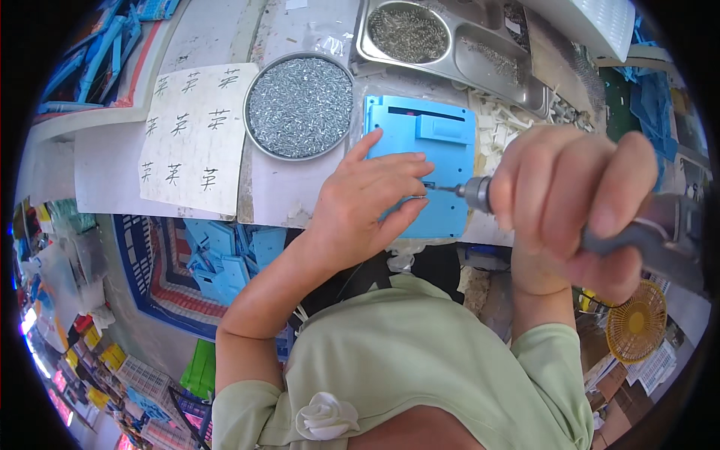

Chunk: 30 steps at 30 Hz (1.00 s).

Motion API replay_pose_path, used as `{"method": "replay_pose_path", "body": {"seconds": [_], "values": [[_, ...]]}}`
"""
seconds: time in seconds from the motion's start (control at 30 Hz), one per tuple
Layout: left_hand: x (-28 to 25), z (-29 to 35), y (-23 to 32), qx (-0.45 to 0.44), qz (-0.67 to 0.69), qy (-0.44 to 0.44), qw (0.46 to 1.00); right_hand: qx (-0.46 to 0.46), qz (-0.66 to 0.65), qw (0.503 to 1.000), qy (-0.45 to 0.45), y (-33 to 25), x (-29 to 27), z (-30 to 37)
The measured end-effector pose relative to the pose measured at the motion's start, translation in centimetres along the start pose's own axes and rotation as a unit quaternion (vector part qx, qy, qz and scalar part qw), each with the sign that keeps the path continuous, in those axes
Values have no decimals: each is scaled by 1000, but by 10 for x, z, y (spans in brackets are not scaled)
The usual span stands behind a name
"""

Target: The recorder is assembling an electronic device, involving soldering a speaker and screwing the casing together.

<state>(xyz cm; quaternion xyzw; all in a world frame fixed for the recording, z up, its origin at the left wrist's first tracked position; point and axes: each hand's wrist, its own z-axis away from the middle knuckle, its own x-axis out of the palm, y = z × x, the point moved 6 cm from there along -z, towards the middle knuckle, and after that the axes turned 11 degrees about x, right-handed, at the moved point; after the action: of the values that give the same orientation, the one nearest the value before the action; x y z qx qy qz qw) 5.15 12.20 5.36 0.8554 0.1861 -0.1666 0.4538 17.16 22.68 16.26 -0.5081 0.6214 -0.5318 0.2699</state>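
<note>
A light-blue plastic casing (448, 217) with a long slot and a raised block lies flat on the table in front of me. My left hand (360, 191) rests over its left side, thumb and index finger pinched close to the driver's tip. Whatever small piece they hold is hidden. In my right hand (566, 195) is a power screwdriver (478, 194), its body running off to the right. The thin bit points left and reaches the fingertips of my left hand, just above the casing. Left of the casing, a round metal dish (248, 124) is full of small silvery screws (300, 105).
A compartmented metal tray (457, 66) with small metal parts stands at the back. White plastic pieces (495, 124) lie right of the casing. A handwritten sheet (191, 142) is at left. A blue basket (139, 277) with blue parts sits below the table edge; a yellow basket (636, 322) lower right.
</note>
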Motion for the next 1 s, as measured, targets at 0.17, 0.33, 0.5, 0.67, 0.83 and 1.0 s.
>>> {"method": "replay_pose_path", "body": {"seconds": [0.17, 0.33, 0.5, 0.67, 0.83, 1.0], "values": [[-13, 4, 3, -11, -38, 13, 999, 16, -19, 998, 54, 13, 16, -2], [-23, 11, -3, -4, -44, 36, 998, 28, -18, 997, 72, 21, 26, -10], [-32, 13, -6, 35, -120, 40, 991, 12, -18, 999, 42, 31, 30, -22], [-77, -6, -35, -20, -233, 87, 968, -33, 37, 997, 61, 25, 7, -40], [-88, 9, -70, -94, -342, 7, 935, -47, 42, 995, 81, 66, -15, -64], [-90, 12, -78, -76, -331, 42, 939, -23, 54, 994, 92, 81, -16, -68]]}}
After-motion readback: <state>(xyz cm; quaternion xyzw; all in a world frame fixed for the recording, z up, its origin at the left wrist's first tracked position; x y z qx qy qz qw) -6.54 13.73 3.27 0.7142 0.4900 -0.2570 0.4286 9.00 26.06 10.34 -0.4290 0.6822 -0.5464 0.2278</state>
